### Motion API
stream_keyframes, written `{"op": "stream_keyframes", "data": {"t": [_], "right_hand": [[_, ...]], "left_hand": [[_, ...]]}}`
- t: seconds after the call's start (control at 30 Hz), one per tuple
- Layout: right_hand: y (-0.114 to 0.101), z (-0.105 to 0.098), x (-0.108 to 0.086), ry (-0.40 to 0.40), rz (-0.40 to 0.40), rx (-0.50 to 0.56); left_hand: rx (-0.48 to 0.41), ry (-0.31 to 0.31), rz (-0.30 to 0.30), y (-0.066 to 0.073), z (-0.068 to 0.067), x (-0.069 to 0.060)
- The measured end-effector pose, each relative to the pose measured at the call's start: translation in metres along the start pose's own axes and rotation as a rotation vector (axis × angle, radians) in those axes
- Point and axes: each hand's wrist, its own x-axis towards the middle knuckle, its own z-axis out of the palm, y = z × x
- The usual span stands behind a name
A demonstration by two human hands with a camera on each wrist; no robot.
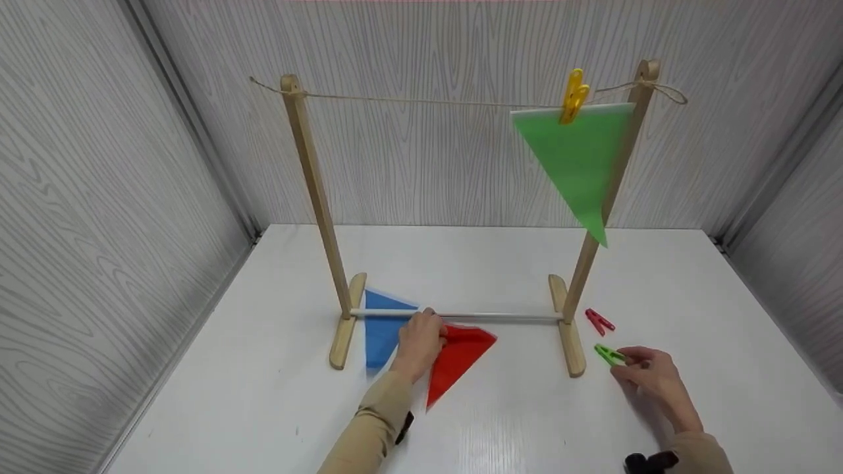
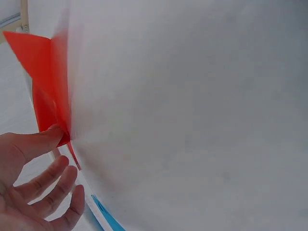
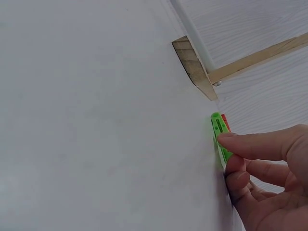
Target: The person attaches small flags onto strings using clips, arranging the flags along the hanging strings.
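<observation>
My left hand (image 1: 419, 342) pinches the top edge of a red triangular flag (image 1: 458, 355) between thumb and finger, just in front of the stand's white crossbar. In the left wrist view the red flag (image 2: 50, 82) is folded and lifted at the thumb, the other fingers spread loosely. Partly under that hand and the crossbar lies a blue flag (image 1: 382, 336). At the right, my right hand (image 1: 652, 378) pinches a green clothespin (image 1: 609, 355) at the table surface; the right wrist view shows thumb and finger on the green clothespin (image 3: 220, 130). A red clothespin (image 1: 600, 321) lies just beyond it.
A wooden stand with a left post (image 1: 316, 197) and right post (image 1: 586, 263) carries a string (image 1: 408, 101) between their tops. From it hangs a green flag (image 1: 579, 158), held by a yellow clothespin (image 1: 574, 99). Grey wood-grain walls enclose the white table (image 1: 276, 395).
</observation>
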Motion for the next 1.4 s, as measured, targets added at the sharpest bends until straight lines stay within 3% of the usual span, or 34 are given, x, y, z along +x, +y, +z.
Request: {"op": "stream_keyframes", "data": {"t": [0.33, 0.5, 0.8, 0.97, 1.23, 1.4], "right_hand": [[0.001, 0.000, 0.001, -0.007, 0.006, 0.005], [0.001, 0.000, 0.000, -0.003, -0.029, 0.029], [0.001, 0.000, 0.002, 0.001, 0.000, 0.028], [0.000, 0.000, 0.002, 0.006, 0.008, 0.025], [0.001, 0.000, 0.003, 0.002, 0.027, 0.019], [0.002, 0.001, 0.001, 0.002, -0.008, 0.007]], "left_hand": [[-0.111, -0.046, 0.027, -0.011, -0.003, -0.004], [-0.106, 0.014, 0.067, -0.012, -0.001, -0.005], [-0.117, 0.069, 0.072, -0.012, 0.003, -0.004], [-0.102, 0.054, 0.045, -0.013, 0.003, -0.002], [-0.191, -0.012, -0.038, -0.014, -0.001, -0.003], [-0.189, -0.006, -0.040, -0.015, -0.001, -0.006]]}}
